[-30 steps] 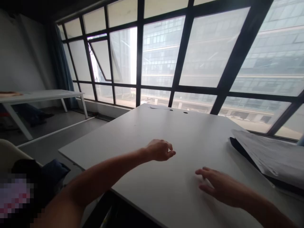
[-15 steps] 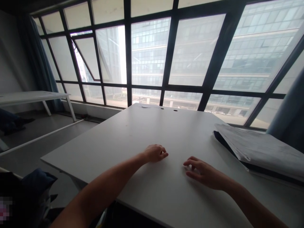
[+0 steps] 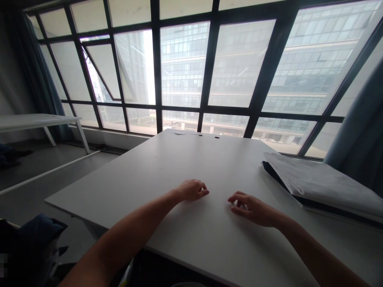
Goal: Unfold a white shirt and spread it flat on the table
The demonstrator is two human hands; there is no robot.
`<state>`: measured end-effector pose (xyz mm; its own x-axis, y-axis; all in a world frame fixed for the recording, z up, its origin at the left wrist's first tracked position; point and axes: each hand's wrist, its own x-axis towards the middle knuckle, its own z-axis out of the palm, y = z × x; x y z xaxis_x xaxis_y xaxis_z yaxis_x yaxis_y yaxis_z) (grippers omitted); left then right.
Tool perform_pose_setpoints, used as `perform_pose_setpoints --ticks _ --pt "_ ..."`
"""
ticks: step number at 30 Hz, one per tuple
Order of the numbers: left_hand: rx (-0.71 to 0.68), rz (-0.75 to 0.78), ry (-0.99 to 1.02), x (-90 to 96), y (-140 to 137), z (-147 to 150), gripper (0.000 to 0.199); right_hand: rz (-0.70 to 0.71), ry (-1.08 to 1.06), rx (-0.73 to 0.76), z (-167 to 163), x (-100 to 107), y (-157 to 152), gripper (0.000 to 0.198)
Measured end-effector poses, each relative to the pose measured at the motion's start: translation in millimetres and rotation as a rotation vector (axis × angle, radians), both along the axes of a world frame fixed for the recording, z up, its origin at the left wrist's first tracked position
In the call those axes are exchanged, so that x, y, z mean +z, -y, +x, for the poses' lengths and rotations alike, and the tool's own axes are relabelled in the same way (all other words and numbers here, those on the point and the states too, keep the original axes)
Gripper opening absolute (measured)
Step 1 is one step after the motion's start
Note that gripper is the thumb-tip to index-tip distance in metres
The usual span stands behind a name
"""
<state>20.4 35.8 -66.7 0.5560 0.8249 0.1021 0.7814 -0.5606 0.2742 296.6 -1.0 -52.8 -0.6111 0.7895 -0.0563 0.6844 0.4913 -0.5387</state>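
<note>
Both hands rest at the middle of a large white table [image 3: 179, 231], a short gap between them. My left hand [image 3: 193, 190] lies with its fingers loosely curved and thumb apart, holding nothing that I can see. Opposite it, my right hand [image 3: 249, 208] has its fingers bent and spread, the tips close to the tabletop, with nothing in them. To the right of the right hand lies a stack of large grey-white sheets or flat bags [image 3: 323, 179] with a dark layer underneath.
A thin white paper [image 3: 179, 133] lies at the far edge, near two dark round holes. Beyond stand tall windows [image 3: 185, 63]. Another white table [image 3: 36, 120] is at the left. Dark blue fabric [image 3: 44, 229] hangs low at the left, beside the table.
The view has shifted slightly to the right. My right hand has moved a little away from me, up the table; my left hand looks almost the same.
</note>
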Motion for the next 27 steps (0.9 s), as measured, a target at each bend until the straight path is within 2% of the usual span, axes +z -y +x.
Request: perform_pose_setpoints --ticks 14,20,22,23,27 --pt "-0.006 0.000 0.009 -2.3 0.9 0.9 0.035 -0.009 -0.011 0.013 1.3 2.5 5.5 0.055" --pt "-0.018 0.020 0.008 -8.5 -3.2 0.6 0.036 0.053 -0.030 -0.008 4.4 3.2 3.1 0.052" --pt "-0.024 0.029 0.014 -11.1 -5.2 0.7 0.036 0.139 -0.027 -0.074 13.3 4.6 -4.1 0.048" --pt "-0.027 0.031 0.016 -12.1 -6.0 0.8 0.037 0.230 -0.015 -0.144 20.9 5.4 -9.1 0.046" --pt "-0.042 0.034 0.011 -13.2 -7.0 0.4 0.037 0.697 0.177 -0.584 75.8 6.2 -32.6 0.037"
